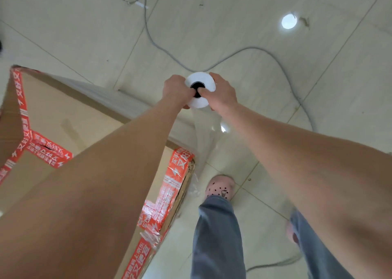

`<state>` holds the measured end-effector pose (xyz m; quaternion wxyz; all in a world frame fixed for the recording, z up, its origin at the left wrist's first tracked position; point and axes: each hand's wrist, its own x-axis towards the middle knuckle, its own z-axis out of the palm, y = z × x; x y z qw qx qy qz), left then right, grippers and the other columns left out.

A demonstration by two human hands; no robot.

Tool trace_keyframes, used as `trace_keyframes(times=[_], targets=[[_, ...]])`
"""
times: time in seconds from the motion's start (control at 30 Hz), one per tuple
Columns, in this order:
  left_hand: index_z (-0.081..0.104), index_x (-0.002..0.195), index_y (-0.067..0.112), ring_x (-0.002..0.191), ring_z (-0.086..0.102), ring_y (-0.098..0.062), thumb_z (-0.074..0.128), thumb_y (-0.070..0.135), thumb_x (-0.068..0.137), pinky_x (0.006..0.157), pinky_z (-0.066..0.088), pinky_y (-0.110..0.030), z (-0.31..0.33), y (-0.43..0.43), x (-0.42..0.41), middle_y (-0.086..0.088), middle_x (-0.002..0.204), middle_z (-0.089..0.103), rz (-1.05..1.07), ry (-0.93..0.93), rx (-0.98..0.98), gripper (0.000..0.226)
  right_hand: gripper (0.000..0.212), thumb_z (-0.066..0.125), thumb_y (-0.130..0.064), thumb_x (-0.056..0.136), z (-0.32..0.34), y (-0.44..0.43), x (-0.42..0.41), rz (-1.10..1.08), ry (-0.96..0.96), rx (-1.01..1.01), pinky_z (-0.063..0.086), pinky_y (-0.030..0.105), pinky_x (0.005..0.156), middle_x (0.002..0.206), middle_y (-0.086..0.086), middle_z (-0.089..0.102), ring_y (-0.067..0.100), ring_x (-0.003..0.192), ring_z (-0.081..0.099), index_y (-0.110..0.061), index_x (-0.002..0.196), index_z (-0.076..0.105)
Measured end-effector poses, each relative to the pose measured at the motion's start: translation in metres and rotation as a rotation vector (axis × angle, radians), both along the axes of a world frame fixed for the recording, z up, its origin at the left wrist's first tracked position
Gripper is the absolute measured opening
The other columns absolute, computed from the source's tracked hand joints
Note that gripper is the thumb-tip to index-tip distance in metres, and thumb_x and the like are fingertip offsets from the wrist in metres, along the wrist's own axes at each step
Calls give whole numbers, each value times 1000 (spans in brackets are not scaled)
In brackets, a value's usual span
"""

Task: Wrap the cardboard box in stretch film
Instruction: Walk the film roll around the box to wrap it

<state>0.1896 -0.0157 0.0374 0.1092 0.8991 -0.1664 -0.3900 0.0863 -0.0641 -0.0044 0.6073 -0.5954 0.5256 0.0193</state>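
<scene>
Clear, thin stretch film [135, 102] runs tight from the white round roll [198, 103] to the brown cardboard box [63, 113] on the floor [275, 66] at the person's left. The left hand [177, 89] and the right hand [222, 94] both grip the roll's top, thumbs at its black hole. Wrapping seems under way; next the roll likely must go round the red-taped corner [176, 172], pulled tight.

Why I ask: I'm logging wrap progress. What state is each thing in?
roll: upright, partly unwound, held at its top end.
film: stretched from roll to box.
box: taped shut, film along far side.
left hand: grips roll.
right hand: grips roll.
cable: lying loose on floor.
</scene>
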Motion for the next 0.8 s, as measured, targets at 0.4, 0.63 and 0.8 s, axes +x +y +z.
trace_keyframes(times=[0.4, 0.63, 0.8], targets=[[54, 119, 9, 101, 57, -28, 54, 2, 84, 85, 49, -30, 5, 17, -41, -11, 110, 60, 196, -40, -134, 35, 59, 49, -24, 96, 9, -7, -20, 175, 29, -74, 37, 34, 103, 144, 9, 41, 27, 128, 44, -15, 148, 22], [43, 67, 14, 75, 41, -22, 54, 5, 79, 52, 29, -23, 0, 25, -76, 3, 65, 41, 184, -73, -193, 18, 56, 48, -23, 96, 7, -9, -41, 192, 54, -100, 40, 32, 94, 138, 10, 46, 29, 123, 48, -16, 146, 25], [60, 100, 4, 92, 57, -30, 57, 24, 87, 62, 39, -28, -5, 22, -92, -13, 96, 63, 187, -89, -239, 24, 56, 47, -17, 92, 7, -14, -49, 171, 74, -60, 47, 46, 97, 136, 12, 47, 31, 119, 50, -18, 144, 27]])
